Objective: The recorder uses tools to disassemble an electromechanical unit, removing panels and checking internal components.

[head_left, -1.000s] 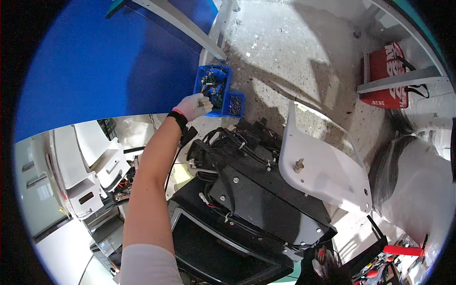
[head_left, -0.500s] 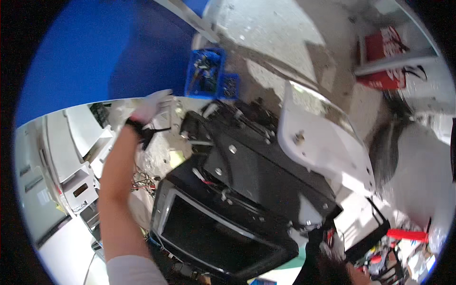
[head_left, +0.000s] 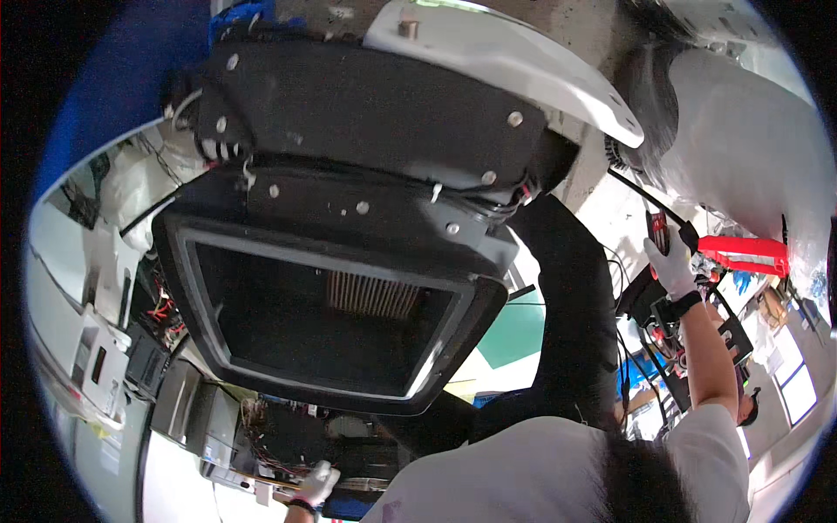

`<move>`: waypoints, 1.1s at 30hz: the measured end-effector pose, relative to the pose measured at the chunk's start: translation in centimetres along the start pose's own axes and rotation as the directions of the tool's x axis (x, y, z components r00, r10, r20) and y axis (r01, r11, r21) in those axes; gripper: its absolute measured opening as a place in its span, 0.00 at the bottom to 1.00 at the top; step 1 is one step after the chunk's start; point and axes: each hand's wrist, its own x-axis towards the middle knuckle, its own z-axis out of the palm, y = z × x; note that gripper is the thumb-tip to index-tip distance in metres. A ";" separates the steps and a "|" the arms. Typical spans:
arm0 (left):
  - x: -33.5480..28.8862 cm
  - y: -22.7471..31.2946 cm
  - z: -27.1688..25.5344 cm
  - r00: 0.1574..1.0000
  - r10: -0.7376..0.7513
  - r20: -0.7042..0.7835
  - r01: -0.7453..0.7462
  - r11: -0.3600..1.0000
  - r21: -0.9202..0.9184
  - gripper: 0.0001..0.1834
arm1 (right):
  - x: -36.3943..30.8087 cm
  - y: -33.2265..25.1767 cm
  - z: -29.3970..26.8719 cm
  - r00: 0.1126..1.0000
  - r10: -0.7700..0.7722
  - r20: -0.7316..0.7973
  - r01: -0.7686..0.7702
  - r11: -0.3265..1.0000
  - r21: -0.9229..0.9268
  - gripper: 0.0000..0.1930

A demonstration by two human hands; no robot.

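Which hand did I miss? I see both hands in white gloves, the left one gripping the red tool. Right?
Wrong hand: the head view shows the right hand gripping the red tool, not the left hand. Both are gloved in white, as you say.

We see broad blue panel [head_left: 118, 113], upper left | dull grey floor [head_left: 582, 28], top | bright rectangular glass window [head_left: 792, 375] (slanted), right

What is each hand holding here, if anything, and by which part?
The right hand holds a red-and-black tool, apparently by its handle. Whether the left hand holds anything cannot be told.
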 end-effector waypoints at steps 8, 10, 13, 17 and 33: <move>4.9 -8.7 15.5 0.988 -0.050 0.146 0.072 0.986 -0.148 0.27 | -10.6 6.9 3.5 0.869 0.249 0.427 0.050 0.815 -0.577 0.19; 5.8 -9.7 16.8 0.988 -0.070 0.138 0.086 0.989 -0.117 0.26 | -15.3 14.0 5.4 0.886 0.098 0.453 0.225 0.764 -0.605 0.16; 8.7 -11.0 18.8 0.985 -0.068 0.160 0.081 0.994 -0.078 0.26 | -24.7 37.5 6.8 0.576 -0.039 0.816 0.319 0.931 -0.180 0.15; 10.8 -12.2 21.3 0.985 -0.134 0.106 0.137 0.990 -0.019 0.26 | -24.6 23.4 7.1 0.239 0.523 0.818 0.356 0.737 -0.575 0.19; 32.7 0.7 29.7 0.930 -0.011 -0.368 0.054 0.993 0.107 0.19 | -10.0 11.0 2.3 0.460 0.470 0.753 0.213 0.765 -0.608 0.15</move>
